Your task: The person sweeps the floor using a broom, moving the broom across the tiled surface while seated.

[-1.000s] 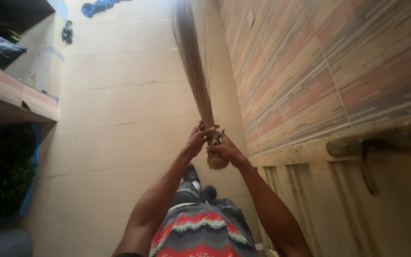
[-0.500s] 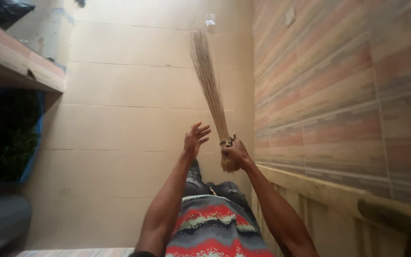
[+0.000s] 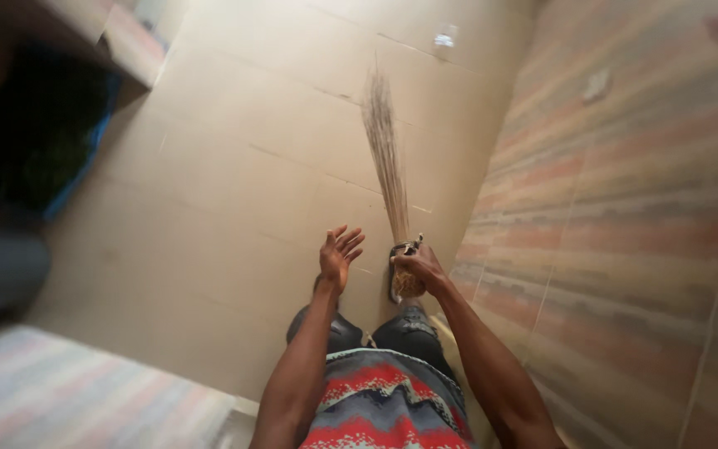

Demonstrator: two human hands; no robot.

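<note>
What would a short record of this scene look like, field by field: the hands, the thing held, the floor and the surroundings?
Right hand: right hand closed around the bound end of the broom
Left hand: left hand open, fingers spread, holding nothing, beside the broom but apart from it
Broom: a bundle of thin brown sticks, bristles pointing away from the person over the floor
Floor: floor of large beige tiles
Right side: wall of striped pink and grey tiles
Left side: a dark space with a blue edge, too blurred to identify
</note>
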